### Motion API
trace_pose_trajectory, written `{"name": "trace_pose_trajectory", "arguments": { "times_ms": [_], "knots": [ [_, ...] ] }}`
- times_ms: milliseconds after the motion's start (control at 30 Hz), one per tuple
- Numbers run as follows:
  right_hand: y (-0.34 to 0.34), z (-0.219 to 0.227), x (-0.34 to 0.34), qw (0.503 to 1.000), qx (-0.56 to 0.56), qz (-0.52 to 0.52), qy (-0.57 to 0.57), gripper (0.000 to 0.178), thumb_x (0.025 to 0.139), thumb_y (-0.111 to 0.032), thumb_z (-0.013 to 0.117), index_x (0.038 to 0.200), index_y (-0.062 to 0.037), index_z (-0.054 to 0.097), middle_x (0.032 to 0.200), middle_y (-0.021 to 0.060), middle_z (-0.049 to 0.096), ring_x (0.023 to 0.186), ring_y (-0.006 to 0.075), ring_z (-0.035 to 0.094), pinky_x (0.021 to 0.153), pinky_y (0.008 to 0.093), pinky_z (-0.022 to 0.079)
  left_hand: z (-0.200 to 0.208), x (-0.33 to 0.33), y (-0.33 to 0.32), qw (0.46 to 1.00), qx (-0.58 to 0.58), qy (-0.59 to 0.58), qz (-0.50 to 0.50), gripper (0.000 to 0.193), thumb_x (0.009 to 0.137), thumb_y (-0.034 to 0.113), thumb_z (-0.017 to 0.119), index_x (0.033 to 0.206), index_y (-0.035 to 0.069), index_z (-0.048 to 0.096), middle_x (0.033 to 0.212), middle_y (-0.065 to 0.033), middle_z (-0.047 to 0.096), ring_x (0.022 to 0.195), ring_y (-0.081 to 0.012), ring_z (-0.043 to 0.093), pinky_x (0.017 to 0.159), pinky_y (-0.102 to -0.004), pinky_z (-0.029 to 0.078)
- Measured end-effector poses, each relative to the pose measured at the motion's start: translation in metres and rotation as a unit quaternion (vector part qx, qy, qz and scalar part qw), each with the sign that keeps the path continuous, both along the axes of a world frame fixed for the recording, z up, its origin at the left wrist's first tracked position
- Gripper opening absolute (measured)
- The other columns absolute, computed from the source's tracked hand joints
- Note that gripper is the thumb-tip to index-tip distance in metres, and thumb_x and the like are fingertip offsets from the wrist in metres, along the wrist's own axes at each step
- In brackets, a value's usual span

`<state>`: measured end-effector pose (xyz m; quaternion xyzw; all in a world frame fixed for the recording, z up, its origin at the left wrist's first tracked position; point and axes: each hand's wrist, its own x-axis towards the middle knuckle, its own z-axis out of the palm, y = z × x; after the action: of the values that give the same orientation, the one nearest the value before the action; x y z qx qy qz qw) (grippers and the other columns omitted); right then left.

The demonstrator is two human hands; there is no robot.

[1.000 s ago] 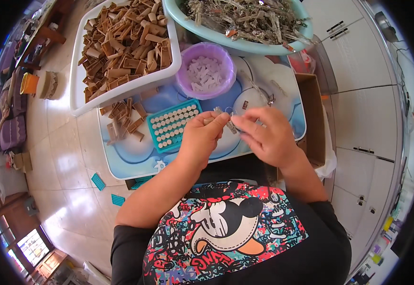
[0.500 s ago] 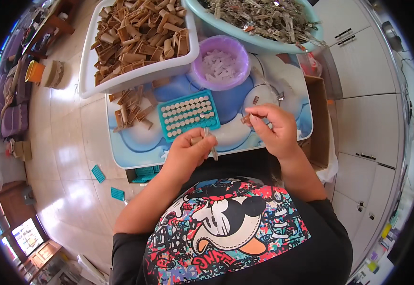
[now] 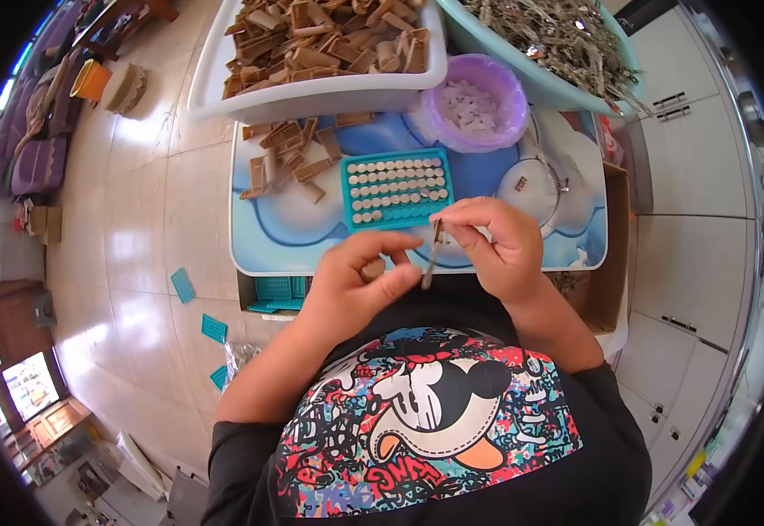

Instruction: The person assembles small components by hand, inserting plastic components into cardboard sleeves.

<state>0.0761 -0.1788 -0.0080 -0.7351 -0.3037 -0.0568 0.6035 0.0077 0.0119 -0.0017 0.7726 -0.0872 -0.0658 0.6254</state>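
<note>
My right hand [image 3: 505,250] pinches a small dark brown piece [image 3: 438,230] between thumb and fingertips. Below it hangs a thin greyish strand bundle [image 3: 429,273], blurred, its lower end beside my left thumb. My left hand [image 3: 356,285] is curled around a short tan cylinder [image 3: 372,269], with its index finger and thumb parted toward the strand; whether the thumb touches it I cannot tell. Just beyond both hands lies a teal tray [image 3: 347,198], with rows of pale round pieces [image 3: 397,175] and some unfilled spots in its nearest row.
Loose brown half-tube pieces [image 3: 287,149] lie left of the tray. Behind stand a white tub [image 3: 338,92] of brown pieces, a purple-lined bowl [image 3: 465,140] of white bits and a pale green basin [image 3: 566,88] of tangled strands. A small brown piece [image 3: 521,184] sits on the table's right.
My right hand has moved left with the brown piece, meeting the strand bundle that my left hand gripped. My left thumb and index finger have parted. The view has shifted, so the table appears further right.
</note>
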Motion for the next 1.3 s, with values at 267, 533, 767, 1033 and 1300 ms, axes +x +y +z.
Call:
{"name": "trace_pose_trajectory", "arguments": {
  "times_ms": [267, 533, 767, 1033, 1300],
  "knots": [
    [0.023, 0.005, -0.003, 0.987, -0.074, 0.008, -0.141, 0.014, 0.072, 0.001, 0.068, 0.083, -0.003, 0.062, 0.081, 0.0095, 0.061, 0.069, 0.0242, 0.061, 0.06, 0.0314, 0.048, -0.018, -0.006, -0.007, 0.961, -0.206, 0.148, 0.108, 0.016, 0.084, 0.013, 0.067, 0.09, 0.0, 0.062, 0.064, 0.0047, 0.054, 0.056, -0.0015, 0.044, 0.05, -0.017, 0.035],
    [0.021, 0.003, -0.004, 0.986, -0.124, 0.01, -0.112, 0.013, 0.073, 0.001, 0.067, 0.083, -0.0035, 0.059, 0.082, 0.009, 0.058, 0.072, 0.0262, 0.057, 0.064, 0.0325, 0.045, -0.006, -0.003, 0.006, 0.958, -0.181, 0.171, 0.14, 0.03, 0.093, 0.021, 0.043, 0.104, 0.0, 0.061, 0.079, 0.0011, 0.052, 0.062, -0.005, 0.042, 0.057, -0.0181, 0.034],
    [0.033, -0.001, -0.008, 0.996, -0.065, 0.055, -0.024, 0.011, 0.074, 0.001, 0.065, 0.082, -0.0036, 0.059, 0.088, 0.0089, 0.058, 0.078, 0.0254, 0.057, 0.068, 0.0328, 0.045, -0.015, 0.002, 0.006, 0.821, -0.445, 0.324, 0.153, 0.033, 0.095, 0.021, 0.043, 0.12, 0.001, 0.052, 0.089, -0.0009, 0.055, 0.074, -0.0084, 0.051, 0.065, -0.0233, 0.042],
    [0.041, -0.02, -0.008, 0.997, -0.068, -0.009, -0.032, 0.01, 0.074, -0.002, 0.067, 0.081, -0.004, 0.06, 0.085, 0.0088, 0.06, 0.077, 0.0256, 0.058, 0.068, 0.0334, 0.045, -0.016, -0.001, -0.002, 0.8, -0.508, 0.29, 0.135, 0.037, 0.097, 0.017, 0.037, 0.126, -0.005, 0.044, 0.121, -0.0144, 0.053, 0.108, -0.0224, 0.056, 0.095, -0.0391, 0.045],
    [0.04, -0.02, -0.007, 0.996, -0.08, -0.015, -0.032, 0.009, 0.074, -0.002, 0.066, 0.08, -0.0038, 0.06, 0.085, 0.0088, 0.06, 0.076, 0.0257, 0.058, 0.068, 0.0336, 0.045, -0.022, -0.002, -0.003, 0.798, -0.514, 0.282, 0.142, 0.04, 0.097, 0.018, 0.04, 0.127, -0.007, 0.042, 0.118, -0.0152, 0.055, 0.107, -0.0227, 0.057, 0.094, -0.0381, 0.045]
  ]
}}
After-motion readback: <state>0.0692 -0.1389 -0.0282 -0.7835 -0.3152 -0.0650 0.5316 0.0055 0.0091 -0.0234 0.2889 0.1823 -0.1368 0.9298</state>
